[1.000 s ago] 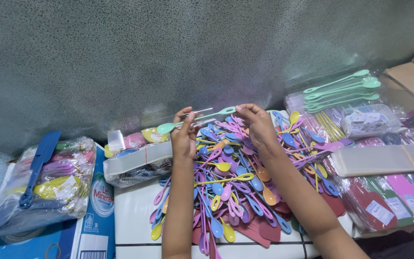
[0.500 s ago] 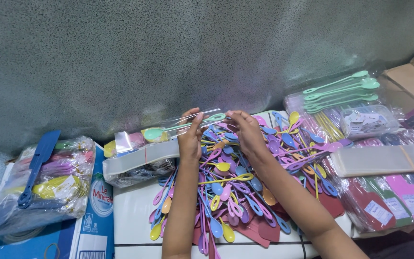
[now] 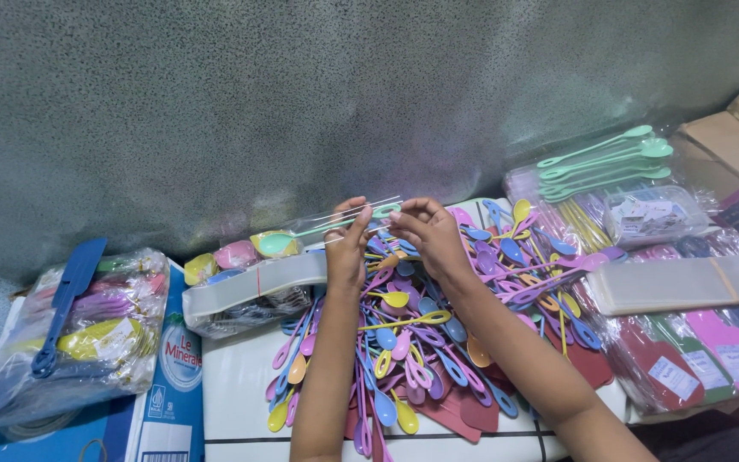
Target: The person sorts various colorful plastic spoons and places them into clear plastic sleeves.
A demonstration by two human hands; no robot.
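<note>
Now I see left hand (image 3: 348,244) fingers pinching a clear sleeve (image 3: 335,224) of spoons | right hand (image 3: 428,235) fingers pinching its other end | above the spoon pile (image 3: 421,342) on the worktop (image 3: 233,385).

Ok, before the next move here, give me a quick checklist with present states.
1. Left hand has a grip on the clear sleeve: ok.
2. Right hand pinches the sleeve's other end: ok.
3. Green spoon fully inside the sleeve: cannot tell.
4. Loose pile of spoons lies close under both hands: ok.
5. Banded stack of empty sleeves lies beside the left hand: ok.
6. Sleeve mouth open: cannot tell.
</note>
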